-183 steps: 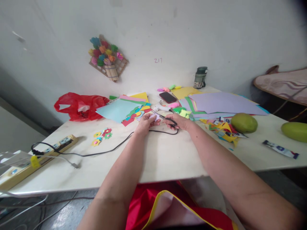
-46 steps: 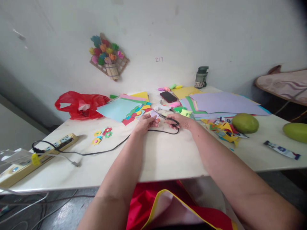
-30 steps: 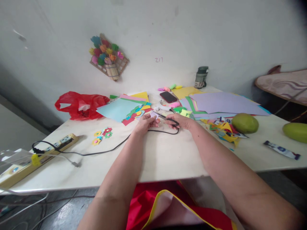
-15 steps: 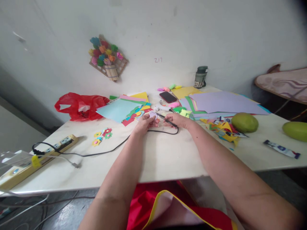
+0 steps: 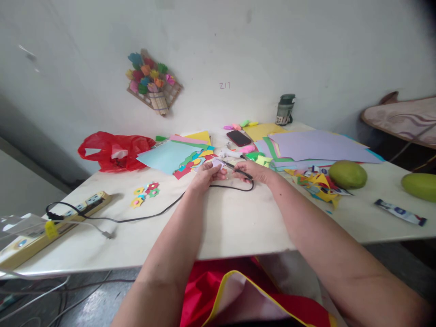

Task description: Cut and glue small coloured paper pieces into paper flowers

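Near the middle of the white table, my left hand [image 5: 208, 175] pinches a small piece of lilac paper [image 5: 218, 163]. My right hand [image 5: 250, 171] is closed on a pair of dark-handled scissors [image 5: 235, 169], whose narrow tip points left and reaches the lilac paper. The two hands are close together but apart. A black cord [image 5: 163, 211] passes in front of them and loops up by my right hand. Just behind lies a white glue gun [image 5: 230, 153]. Small paper flowers [image 5: 146, 194] lie to the left.
A power strip [image 5: 73, 215] lies front left, a red plastic bag [image 5: 116, 151] back left. Coloured sheets [image 5: 316, 144], a phone [image 5: 239, 138] and a green bottle [image 5: 285, 109] stand or lie behind. Paper scraps [image 5: 318, 186], green fruits [image 5: 347, 174] and a tube [image 5: 399, 212] are on the right.
The dark-handled scissors have shifted very slightly in my right hand against the lilac paper. Both hands stay in nearly the same place.
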Available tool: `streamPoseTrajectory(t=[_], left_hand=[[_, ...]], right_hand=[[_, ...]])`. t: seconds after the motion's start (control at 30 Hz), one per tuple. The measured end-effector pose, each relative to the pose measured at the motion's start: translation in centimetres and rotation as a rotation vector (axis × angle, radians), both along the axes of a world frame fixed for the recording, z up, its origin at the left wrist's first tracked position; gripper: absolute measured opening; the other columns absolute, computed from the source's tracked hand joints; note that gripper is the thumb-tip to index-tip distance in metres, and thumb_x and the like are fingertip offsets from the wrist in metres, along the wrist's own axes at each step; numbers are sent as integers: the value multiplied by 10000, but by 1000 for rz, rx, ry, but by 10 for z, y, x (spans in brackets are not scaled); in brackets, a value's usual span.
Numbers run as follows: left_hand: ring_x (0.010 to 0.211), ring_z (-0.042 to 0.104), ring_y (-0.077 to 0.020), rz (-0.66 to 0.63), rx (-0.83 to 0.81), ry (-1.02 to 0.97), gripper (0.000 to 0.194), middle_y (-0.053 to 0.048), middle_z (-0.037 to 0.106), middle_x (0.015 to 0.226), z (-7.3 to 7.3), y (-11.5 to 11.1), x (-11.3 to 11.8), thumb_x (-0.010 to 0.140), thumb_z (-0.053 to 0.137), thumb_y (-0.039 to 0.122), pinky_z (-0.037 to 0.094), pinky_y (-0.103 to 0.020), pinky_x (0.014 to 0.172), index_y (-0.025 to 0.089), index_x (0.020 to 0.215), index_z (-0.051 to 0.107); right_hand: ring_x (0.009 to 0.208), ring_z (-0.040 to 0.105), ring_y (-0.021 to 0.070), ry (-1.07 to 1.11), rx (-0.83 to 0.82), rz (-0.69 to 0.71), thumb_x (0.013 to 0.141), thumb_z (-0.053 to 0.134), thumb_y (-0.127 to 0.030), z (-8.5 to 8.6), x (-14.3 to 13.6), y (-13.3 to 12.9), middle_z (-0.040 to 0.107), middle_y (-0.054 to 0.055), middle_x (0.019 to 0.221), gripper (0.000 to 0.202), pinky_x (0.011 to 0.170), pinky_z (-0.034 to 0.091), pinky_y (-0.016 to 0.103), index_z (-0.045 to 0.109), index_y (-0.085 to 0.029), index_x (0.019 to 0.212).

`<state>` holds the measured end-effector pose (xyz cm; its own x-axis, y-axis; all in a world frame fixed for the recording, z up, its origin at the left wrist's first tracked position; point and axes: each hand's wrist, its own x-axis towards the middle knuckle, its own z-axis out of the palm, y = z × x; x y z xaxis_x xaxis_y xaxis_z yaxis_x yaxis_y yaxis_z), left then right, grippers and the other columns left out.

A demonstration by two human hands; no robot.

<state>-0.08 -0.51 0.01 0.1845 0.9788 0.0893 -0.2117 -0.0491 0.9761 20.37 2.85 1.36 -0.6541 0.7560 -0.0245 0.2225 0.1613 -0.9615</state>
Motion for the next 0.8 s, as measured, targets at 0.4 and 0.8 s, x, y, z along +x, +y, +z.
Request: streamPoseTrajectory(t=[0.4, 0.8], left_hand=[[550, 660, -130, 7, -35, -31, 195, -51, 695, 685, 3, -3, 3, 743, 702, 267, 532, -233, 600, 121, 815, 594], [540, 663, -142, 16, -65, -52, 183, -70, 705, 693, 3, -2, 3, 738, 700, 244, 539, -243, 594, 114, 812, 594]], right_hand=[[341, 393, 53, -70, 9, -34, 730, 613, -284, 10, -2, -9, 482, -60, 456, 132, 320, 279, 162, 551, -169, 749], [337, 395, 44, -75, 16, -30, 748, 618, -280, 5, -2, -6, 483, -67, 462, 140, 329, 297, 154, 550, -164, 784]])
